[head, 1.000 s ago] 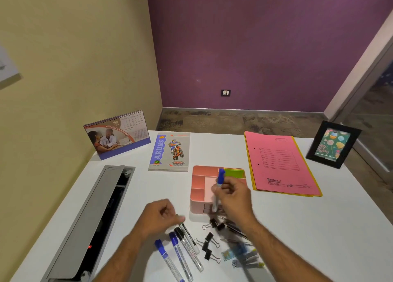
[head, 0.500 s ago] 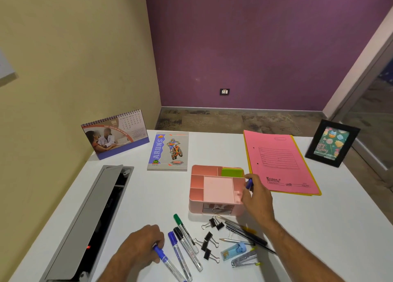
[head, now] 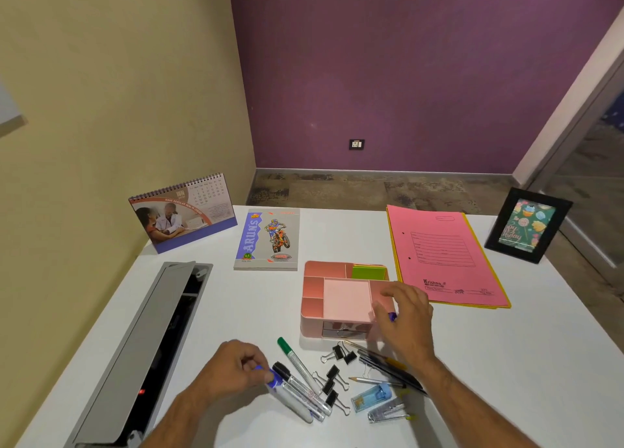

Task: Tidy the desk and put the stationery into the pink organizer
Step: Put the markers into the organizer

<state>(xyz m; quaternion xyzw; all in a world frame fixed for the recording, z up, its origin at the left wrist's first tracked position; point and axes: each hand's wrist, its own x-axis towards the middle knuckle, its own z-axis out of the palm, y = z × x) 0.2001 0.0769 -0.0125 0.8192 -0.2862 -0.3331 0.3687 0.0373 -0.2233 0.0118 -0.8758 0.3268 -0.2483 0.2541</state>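
now the right hand (head: 403, 316) pinches a blue marker (head: 391, 316) at the organizer's (head: 312, 290) right compartment; the left hand (head: 233, 368) grips another blue marker (head: 287, 392) on the bench (head: 506, 363).

One organizer (head: 344, 299), four markers (head: 297, 363) on the desk, four binder clips (head: 332, 385), one calendar (head: 182, 211), one notebook (head: 268, 240), one photo frame (head: 526, 226).

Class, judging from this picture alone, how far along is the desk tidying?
Early. Done: green sticky notes sit in the pink organizer. In hand: the right hand lowers a blue marker at its right compartment; the left hand grips another blue marker. Left: green marker, binder clips, pencils, stapler.
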